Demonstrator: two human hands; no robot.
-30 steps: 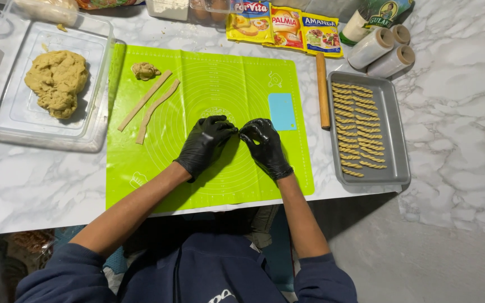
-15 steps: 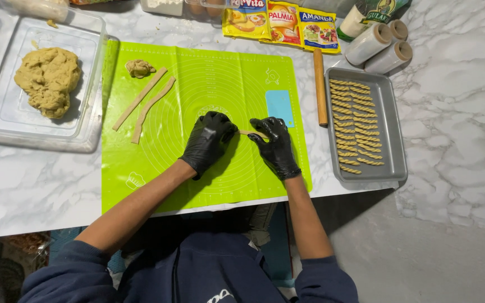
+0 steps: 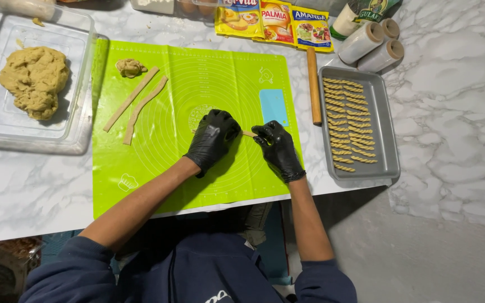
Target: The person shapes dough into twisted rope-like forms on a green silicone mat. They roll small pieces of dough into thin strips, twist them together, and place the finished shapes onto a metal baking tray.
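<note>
At the upper left of the frame a clear plastic container [image 3: 79, 84] holds a rough, lumpy mound of tan dough [image 3: 33, 80]. At the right, a grey metal baking tray [image 3: 387, 129] holds short twisted dough sticks [image 3: 350, 124] laid in close rows, filling its left half.

Near the middle of the frame, on the bright green silicone mat [image 3: 220, 73], a thin short dough strip [image 3: 249, 134] spans the gap between both black-gloved hands. The left hand [image 3: 213, 137] lies curled over the strip's left end, fingers bent down together on it; how they clamp it is hidden under the glove. The right hand [image 3: 276, 145] pinches the strip's right end between thumb and fingertips, closed on it.

Further up and left on the mat lie two long flat dough ribbons [image 3: 136, 104] side by side on a slant, and a small crumpled dough scrap [image 3: 130, 67] just above them. A pale blue rectangular scraper [image 3: 273, 106] rests on the mat's upper right, and a wooden rolling pin [image 3: 313, 85] lies between mat and tray. The worktop [image 3: 456, 112] is white veined marble.
</note>
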